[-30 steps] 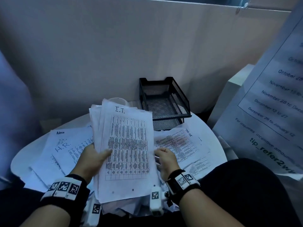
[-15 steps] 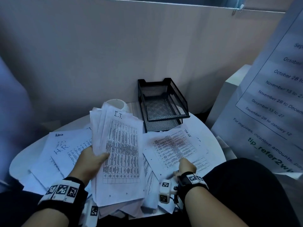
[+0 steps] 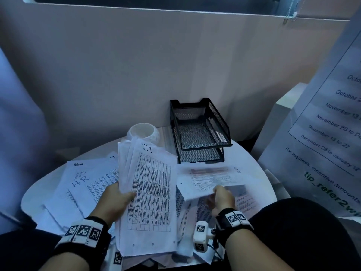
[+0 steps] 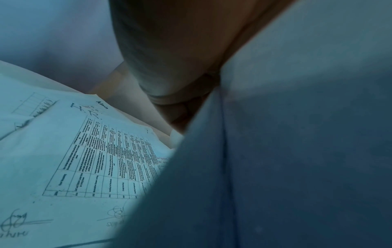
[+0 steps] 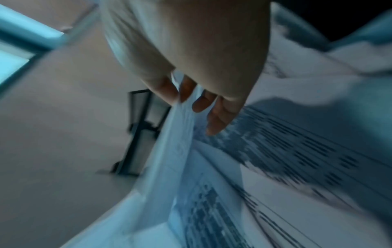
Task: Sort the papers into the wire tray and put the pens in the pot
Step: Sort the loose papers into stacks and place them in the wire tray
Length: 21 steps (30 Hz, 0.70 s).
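My left hand (image 3: 117, 200) grips a stack of papers (image 3: 150, 194) topped by a sheet marked "I.T.", thumb on its face. In the left wrist view that stack (image 4: 297, 151) fills the right side in front of my fingers (image 4: 182, 107). My right hand (image 3: 222, 196) pinches the near edge of a sheet with red print (image 3: 207, 178) and lifts it off the table; the right wrist view shows the sheet (image 5: 178, 142) between thumb and fingers (image 5: 214, 120). The black two-tier wire tray (image 3: 199, 132) stands at the back. A white pot (image 3: 142, 133) sits left of it. No pens show.
Loose sheets marked "Admin" and "H.R." (image 3: 86, 182) lie on the round white table (image 3: 252, 159) at the left. More papers lie under my right hand. A beige wall panel rises behind the tray. A large printed notice (image 3: 328, 137) hangs at the right.
My right hand moved right from the stack, took the near edge of the red-printed sheet and has lifted it. The left hand keeps its hold on the stack.
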Available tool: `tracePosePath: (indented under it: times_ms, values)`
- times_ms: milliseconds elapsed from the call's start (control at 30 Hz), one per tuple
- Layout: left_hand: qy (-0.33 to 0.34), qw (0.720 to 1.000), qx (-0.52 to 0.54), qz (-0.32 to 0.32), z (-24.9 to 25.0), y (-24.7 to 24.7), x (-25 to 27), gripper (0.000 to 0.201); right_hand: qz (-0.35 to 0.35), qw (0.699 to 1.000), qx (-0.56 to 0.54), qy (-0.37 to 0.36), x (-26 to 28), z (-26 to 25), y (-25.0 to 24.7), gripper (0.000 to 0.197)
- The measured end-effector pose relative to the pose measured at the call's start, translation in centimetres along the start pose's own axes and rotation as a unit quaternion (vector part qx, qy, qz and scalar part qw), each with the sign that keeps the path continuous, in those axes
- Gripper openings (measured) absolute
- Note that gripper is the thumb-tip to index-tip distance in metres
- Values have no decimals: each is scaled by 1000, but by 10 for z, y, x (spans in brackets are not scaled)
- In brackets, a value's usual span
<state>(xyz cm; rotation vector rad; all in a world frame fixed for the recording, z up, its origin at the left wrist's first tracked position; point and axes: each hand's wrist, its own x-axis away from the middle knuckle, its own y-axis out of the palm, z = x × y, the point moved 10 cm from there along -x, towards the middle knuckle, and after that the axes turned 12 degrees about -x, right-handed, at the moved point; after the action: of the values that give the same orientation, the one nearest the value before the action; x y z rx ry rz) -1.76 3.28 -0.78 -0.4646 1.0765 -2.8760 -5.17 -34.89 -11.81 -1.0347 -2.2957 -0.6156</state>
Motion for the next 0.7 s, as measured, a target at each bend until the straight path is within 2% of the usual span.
tracePosePath:
  times_ms: [133,300,400,500,600,700]
  values:
    - [-20,999,-32,14,-7,-5,-3,5,-95,990,-74,-79,38,-38,45,15]
    - [-31,998,-41,26,-12,-8,-4,4,-230,961,-119,-96,91,-66,83,20]
    - [-16,1000,12,17,-9,-8,-5,9,-309,938,-110,-110,112,-73,99,29]
    - [8,993,114,-12,5,-6,2,15,-326,941,-57,-79,107,-59,102,35]
    - [-2,989,149,-1,8,-14,5,16,-294,954,18,-47,90,-37,93,40]
    - [-24,987,156,13,1,-19,3,20,-277,952,119,-54,80,-26,82,25]
